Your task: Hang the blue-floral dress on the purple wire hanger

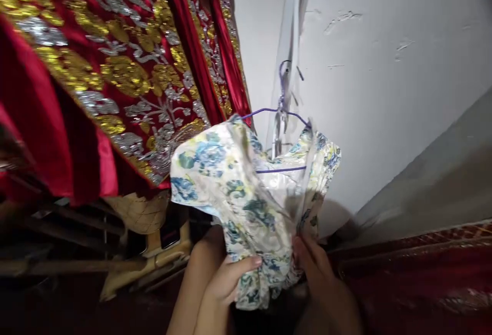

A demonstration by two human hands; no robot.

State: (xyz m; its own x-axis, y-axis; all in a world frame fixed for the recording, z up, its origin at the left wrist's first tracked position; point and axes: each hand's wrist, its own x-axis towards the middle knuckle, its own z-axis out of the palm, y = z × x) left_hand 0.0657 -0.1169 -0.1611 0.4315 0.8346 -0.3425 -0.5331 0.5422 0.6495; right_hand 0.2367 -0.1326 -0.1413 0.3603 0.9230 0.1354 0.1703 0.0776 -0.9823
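A white floral top (215, 171) with blue, green and yellow flowers hangs on a purple wire hanger (265, 111). Its short sleeve spreads out to the left, and the neckline gapes around the hanger's lower bar. My left hand (230, 278) is closed on the gathered lower part, thumb lying across the front of the cloth. At the lower right edge of the same cloth, my right hand (315, 263) is closed with its fingertips pressed together on the fabric; it is dim and slightly blurred. The hanger's hook rises in front of a pale hanging strip (290, 27).
A red cloth (126, 68) with gold and silver embroidery hangs at the left. Below it are wooden poles or furniture parts (149, 260) in shadow. A pale wall (384, 94) with cracked paint stands behind. Dark red patterned material (423, 268) lies at the lower right.
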